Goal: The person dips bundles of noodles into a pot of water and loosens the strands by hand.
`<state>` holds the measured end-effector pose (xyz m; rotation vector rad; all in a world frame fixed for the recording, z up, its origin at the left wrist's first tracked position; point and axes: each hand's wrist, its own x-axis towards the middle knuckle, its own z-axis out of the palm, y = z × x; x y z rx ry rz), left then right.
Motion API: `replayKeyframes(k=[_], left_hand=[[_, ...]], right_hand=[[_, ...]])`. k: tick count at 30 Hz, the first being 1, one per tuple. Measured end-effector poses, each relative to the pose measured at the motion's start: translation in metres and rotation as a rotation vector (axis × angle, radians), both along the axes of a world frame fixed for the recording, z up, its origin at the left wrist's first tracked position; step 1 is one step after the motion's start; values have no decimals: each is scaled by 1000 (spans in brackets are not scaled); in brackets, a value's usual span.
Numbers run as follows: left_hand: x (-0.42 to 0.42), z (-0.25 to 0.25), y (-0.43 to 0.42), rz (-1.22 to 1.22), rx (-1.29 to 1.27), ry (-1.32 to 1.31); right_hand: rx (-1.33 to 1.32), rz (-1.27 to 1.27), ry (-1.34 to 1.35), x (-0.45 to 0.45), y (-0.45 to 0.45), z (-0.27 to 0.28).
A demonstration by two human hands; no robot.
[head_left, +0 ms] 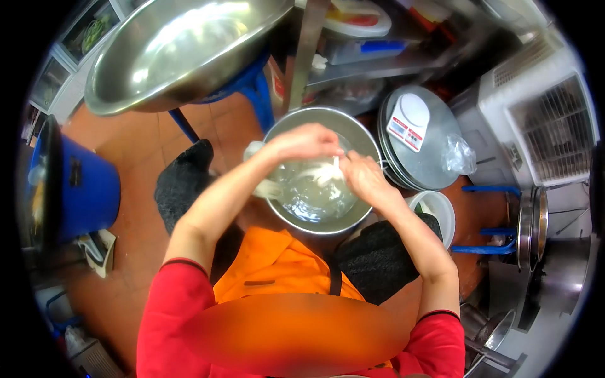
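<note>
A round metal pot of cloudy water stands on the floor between my knees. My left hand is over its far part, palm down, with the fingers curled together at a pale strip. Close beside it, my right hand has its fingers bent and pressed around the same whitish piece, which hangs at the water surface. The kind of this soft, pale thing is not clear. Another pale bundle shows at the pot's left rim, and a whitish lump lies above it.
A large steel basin rests on a blue stool at upper left. Right of the pot, a white scale and a clear plastic bag sit on stacked round lids. A white bucket stands by my right knee, a blue bin at left.
</note>
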<state>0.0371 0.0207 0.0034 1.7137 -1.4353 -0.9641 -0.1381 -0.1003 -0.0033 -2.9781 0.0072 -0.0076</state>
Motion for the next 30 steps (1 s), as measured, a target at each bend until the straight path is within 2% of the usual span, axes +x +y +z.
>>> replayKeyframes(k=[1, 3, 4, 5, 6, 7, 8, 10, 12, 13, 16, 18, 20, 22, 24, 26, 30], left_hand=[[4, -12, -4, 3, -8, 224], [10, -30, -10, 0, -23, 666], [5, -21, -12, 61, -66, 817], [-9, -11, -13, 121, -116, 964], [-18, -4, -14, 180, -168, 1113], [-15, -20, -15, 249, -25, 1281], [-14, -33, -16, 83, -56, 1572], [-20, -29, -22, 172, -2, 1655], [-35, -13, -23, 323, -4, 1557], [-39, -6, -25, 396, -17, 1506], [-42, -6, -27, 155, -159, 1182], [-41, -24, -30, 257, -71, 979], [-37, -36, -31, 339, -1, 828], [-39, -31, -27, 389, -32, 855], [-31, -43, -34, 343, -69, 913], [-24, -41, -32, 344, -182, 1084], [-12, -32, -29, 264, -213, 1161]], right_hand=[[182, -47, 56, -1, 8, 22], [551, 25, -100, 1, 4, 21], [734, 61, -185, 4, 0, 24], [798, -36, -81, 3, -4, 32], [970, -149, -90, 5, -6, 38], [1143, -266, -98, 8, -8, 42], [1320, -385, -108, 10, -11, 44], [1425, -360, -215, 17, -34, 14], [1560, -419, -321, 18, -40, 9], [1531, -458, -300, 18, -45, 7], [1140, -544, -306, 28, -50, -2], [693, -509, -279, 32, -38, -1], [564, -440, -225, 33, -26, -11], [675, -405, -219, 32, -20, -5], [628, -242, -292, 34, -34, -22], [955, -285, -73, 33, -25, 18], [1138, -287, -195, 36, -31, -1]])
